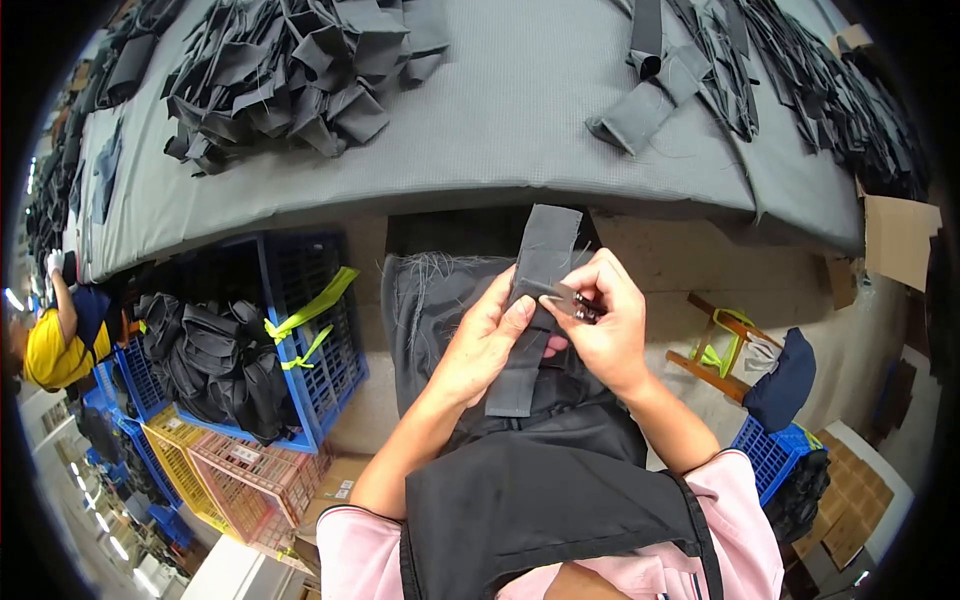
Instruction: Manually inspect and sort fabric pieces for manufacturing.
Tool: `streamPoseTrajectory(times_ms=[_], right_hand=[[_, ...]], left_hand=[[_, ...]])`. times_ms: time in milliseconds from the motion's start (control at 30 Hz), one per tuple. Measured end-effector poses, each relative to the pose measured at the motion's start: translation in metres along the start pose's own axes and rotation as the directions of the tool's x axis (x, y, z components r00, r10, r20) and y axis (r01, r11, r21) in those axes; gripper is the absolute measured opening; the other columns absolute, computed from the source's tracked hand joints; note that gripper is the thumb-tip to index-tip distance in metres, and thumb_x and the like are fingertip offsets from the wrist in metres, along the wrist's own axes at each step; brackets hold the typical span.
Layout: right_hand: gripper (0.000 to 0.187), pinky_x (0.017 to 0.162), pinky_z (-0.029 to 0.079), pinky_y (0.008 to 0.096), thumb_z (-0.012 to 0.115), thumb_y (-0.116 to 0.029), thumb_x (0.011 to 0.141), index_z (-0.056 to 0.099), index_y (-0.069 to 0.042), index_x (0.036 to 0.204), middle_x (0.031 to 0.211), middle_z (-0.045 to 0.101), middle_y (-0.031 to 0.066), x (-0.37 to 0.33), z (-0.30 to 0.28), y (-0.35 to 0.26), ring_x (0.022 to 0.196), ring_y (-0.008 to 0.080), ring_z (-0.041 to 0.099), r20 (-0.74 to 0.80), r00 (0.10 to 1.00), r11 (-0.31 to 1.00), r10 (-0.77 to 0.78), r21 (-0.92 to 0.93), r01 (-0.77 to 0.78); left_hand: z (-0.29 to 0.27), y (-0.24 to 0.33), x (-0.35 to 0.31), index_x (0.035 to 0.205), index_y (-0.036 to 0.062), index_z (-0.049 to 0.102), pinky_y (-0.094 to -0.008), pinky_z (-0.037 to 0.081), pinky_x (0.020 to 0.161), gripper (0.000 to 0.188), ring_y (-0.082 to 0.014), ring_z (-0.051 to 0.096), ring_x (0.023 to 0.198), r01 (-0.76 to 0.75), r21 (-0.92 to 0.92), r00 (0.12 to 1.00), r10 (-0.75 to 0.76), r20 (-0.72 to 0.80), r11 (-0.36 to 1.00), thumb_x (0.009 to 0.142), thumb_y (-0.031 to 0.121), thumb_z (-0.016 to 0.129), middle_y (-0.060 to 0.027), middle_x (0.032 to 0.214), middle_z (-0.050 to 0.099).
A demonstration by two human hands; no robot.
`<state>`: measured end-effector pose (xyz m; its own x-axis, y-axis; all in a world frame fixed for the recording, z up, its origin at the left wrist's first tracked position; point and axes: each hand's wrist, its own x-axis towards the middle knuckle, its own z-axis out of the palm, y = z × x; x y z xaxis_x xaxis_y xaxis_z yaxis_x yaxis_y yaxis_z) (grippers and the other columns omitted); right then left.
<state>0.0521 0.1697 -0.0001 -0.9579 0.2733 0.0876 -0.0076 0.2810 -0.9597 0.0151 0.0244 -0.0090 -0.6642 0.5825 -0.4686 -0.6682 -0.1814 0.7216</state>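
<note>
A dark grey fabric strip (549, 238) lies lengthwise over my lap, its far end pointing toward the table. My left hand (470, 350) pinches the strip near its middle, thumb on top. Closed around a pair of small metal thread snips (584, 306), my right hand (615, 330) works right beside the left thumb, touching the strip's right edge. The snips' tips are partly hidden by the fingers. Under the strip, a dark cloth (425, 320) strewn with cut threads covers my lap.
A grey-covered table (480, 140) stretches ahead, bearing a heap of dark fabric pieces (290, 80) and more strips (650, 100) at right. At left stands a blue crate (330, 370) of black items. A wooden stool (715, 345) is at right; a person in yellow (60, 345) is far left.
</note>
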Motion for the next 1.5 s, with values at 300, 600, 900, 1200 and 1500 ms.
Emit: streamPoseTrajectory(times_ms=[300, 600, 900, 1200, 1500], right_hand=[[0.014, 0.051, 0.035, 0.0195, 0.069, 0.007, 0.073, 0.058, 0.0, 0.076, 0.076, 0.045, 0.0007, -0.009, 0.009, 0.008, 0.061, 0.0042, 0.042, 0.008, 0.986, 0.978, 0.169, 0.127, -0.168], [0.024, 0.057, 0.043, 0.021, 0.068, 0.002, 0.077, 0.06, 0.001, 0.1, 0.082, 0.05, 0.0035, -0.026, -0.005, 0.002, 0.066, 0.0082, 0.055, 0.098, 0.985, 0.985, 0.139, 0.084, -0.148], [0.024, 0.058, 0.044, 0.025, 0.072, 0.0, 0.068, 0.062, 0.001, 0.09, 0.08, 0.05, 0.0088, -0.028, -0.035, -0.024, 0.069, 0.0159, 0.053, 0.049, 0.996, 0.957, 0.077, -0.283, -0.06], [0.02, 0.049, 0.043, 0.0327, 0.072, -0.011, 0.071, 0.06, -0.006, 0.087, 0.077, 0.05, 0.0058, -0.013, -0.025, -0.026, 0.057, 0.0234, 0.056, 0.175, 0.984, 0.897, -0.033, -0.429, 0.106], [0.016, 0.049, 0.044, 0.0316, 0.072, -0.011, 0.072, 0.063, -0.006, 0.083, 0.074, 0.05, 0.0045, -0.015, -0.026, -0.023, 0.056, 0.0217, 0.056, 0.083, 0.996, 0.946, 0.034, -0.323, -0.005]], left_hand=[[0.005, -0.007, -0.001, 0.119, 0.0029, 0.037, -0.0255, 0.053, 0.058, 0.043, -0.0135, 0.061, 0.065, 0.115, 0.095, 0.988, -0.104, -0.112, 0.989, 0.093, 0.032, 0.055, -0.0099, 0.096, 0.058], [-0.004, -0.011, -0.006, 0.128, 0.0012, 0.035, -0.027, 0.052, 0.067, 0.046, -0.0148, 0.062, 0.081, 0.094, 0.028, 0.988, -0.089, -0.128, 0.995, 0.094, 0.024, 0.054, -0.011, 0.105, 0.057], [-0.001, 0.002, -0.008, 0.141, 0.0042, 0.027, -0.0339, 0.048, 0.088, 0.059, -0.0205, 0.058, 0.103, -0.062, -0.128, 0.997, 0.056, -0.049, 0.99, 0.091, 0.012, 0.057, -0.0097, 0.125, 0.05], [0.007, 0.003, -0.011, 0.137, 0.0033, 0.034, -0.0326, 0.035, 0.102, 0.057, -0.0189, 0.047, 0.12, -0.096, -0.058, 0.991, 0.09, -0.099, 0.994, 0.089, 0.017, 0.061, -0.013, 0.128, 0.052], [0.001, 0.003, -0.011, 0.127, 0.0024, 0.04, -0.0308, 0.052, 0.08, 0.041, -0.018, 0.062, 0.093, 0.017, -0.159, 0.994, -0.033, -0.101, 0.987, 0.092, 0.014, 0.056, -0.0106, 0.113, 0.057]])
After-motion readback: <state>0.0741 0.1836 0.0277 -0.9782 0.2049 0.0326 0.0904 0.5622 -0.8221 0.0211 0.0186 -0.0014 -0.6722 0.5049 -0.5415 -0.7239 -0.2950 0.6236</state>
